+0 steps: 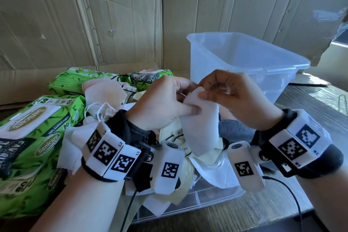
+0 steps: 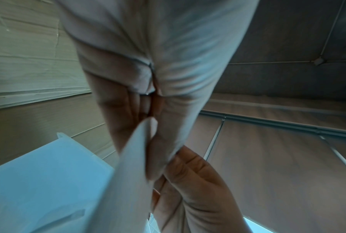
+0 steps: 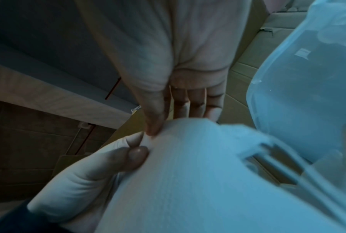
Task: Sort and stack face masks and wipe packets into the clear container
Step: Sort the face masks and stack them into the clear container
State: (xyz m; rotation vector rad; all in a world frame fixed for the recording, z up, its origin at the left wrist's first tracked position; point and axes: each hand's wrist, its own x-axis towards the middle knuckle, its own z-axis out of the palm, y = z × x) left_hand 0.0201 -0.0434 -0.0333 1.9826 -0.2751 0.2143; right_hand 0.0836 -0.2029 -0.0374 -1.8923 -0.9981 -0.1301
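Both hands hold one white folded face mask point(image 1: 199, 126) above a heap of masks point(image 1: 188, 167). My left hand point(image 1: 167, 100) pinches its left edge, thumb pressed on the front. At the mask's top edge my right hand point(image 1: 231, 96) pinches with thumb and fingers. The right wrist view shows the mask point(image 3: 188, 181) with both thumbs on it and its ear loops trailing right. In the left wrist view the mask point(image 2: 132, 173) is seen edge-on between the hands. The clear container point(image 1: 244, 62) stands just behind the hands. Green wipe packets point(image 1: 33, 137) lie at the left.
A clear lid or tray point(image 1: 207, 199) lies under the mask heap near the table's front edge. More green wipe packets point(image 1: 90, 79) sit behind the heap. Cardboard sheets point(image 1: 94, 15) form the back wall. Wooden table surface point(image 1: 320, 103) shows at the right.
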